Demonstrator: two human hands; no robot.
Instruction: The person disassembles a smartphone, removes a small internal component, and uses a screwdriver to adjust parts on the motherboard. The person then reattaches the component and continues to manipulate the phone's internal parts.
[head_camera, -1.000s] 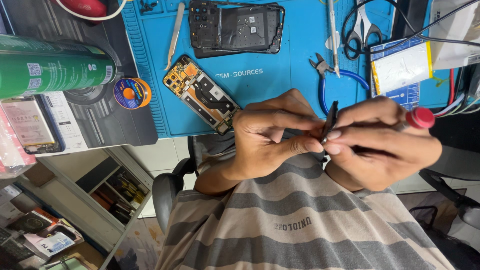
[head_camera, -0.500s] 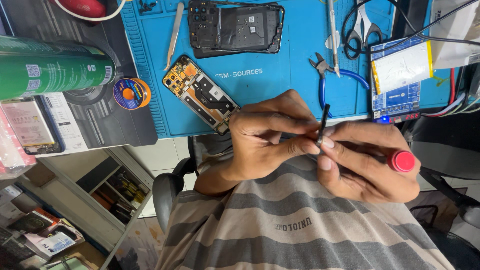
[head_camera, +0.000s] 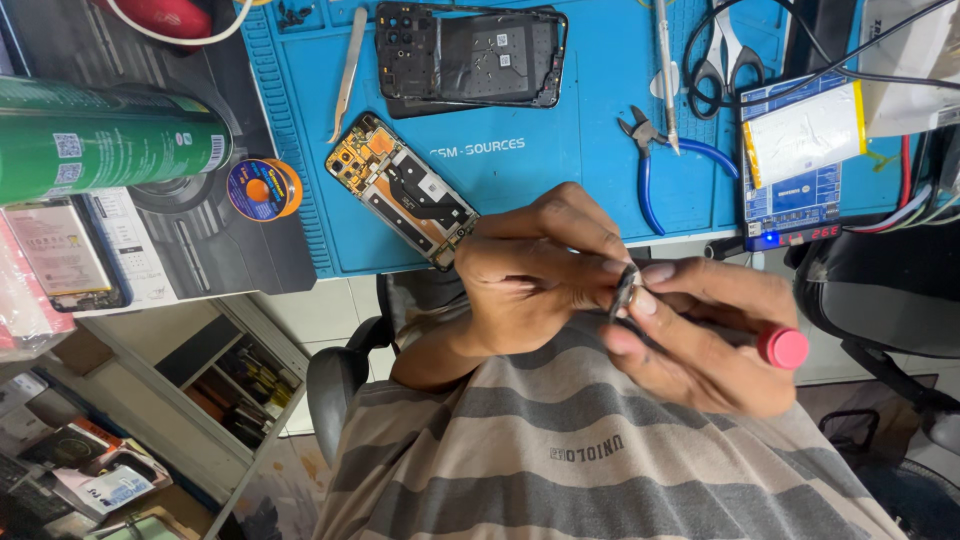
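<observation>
My left hand (head_camera: 540, 275) pinches a small thin dark part (head_camera: 624, 291) at chest height, over my striped shirt. My right hand (head_camera: 700, 345) meets it from the right and grips a screwdriver with a red cap (head_camera: 783, 347); the tip is hidden at the part between my fingers. Just beyond my left hand, an opened phone body with an orange and gold board (head_camera: 400, 190) lies on the blue work mat (head_camera: 560, 190). A black phone frame (head_camera: 470, 55) lies further back on the mat.
The mat holds metal tweezers (head_camera: 345, 70), blue-handled pliers (head_camera: 650, 150), scissors (head_camera: 725, 60) and a white battery pouch on a small blue board (head_camera: 805, 130). A solder spool (head_camera: 262, 188), a green can (head_camera: 110, 140) and another phone (head_camera: 60, 255) lie left. A black chair (head_camera: 880, 290) stands right.
My right hand has swung the screwdriver so that its red cap dropped down and left. Both hands stay joined on the small part, which has tilted a little.
</observation>
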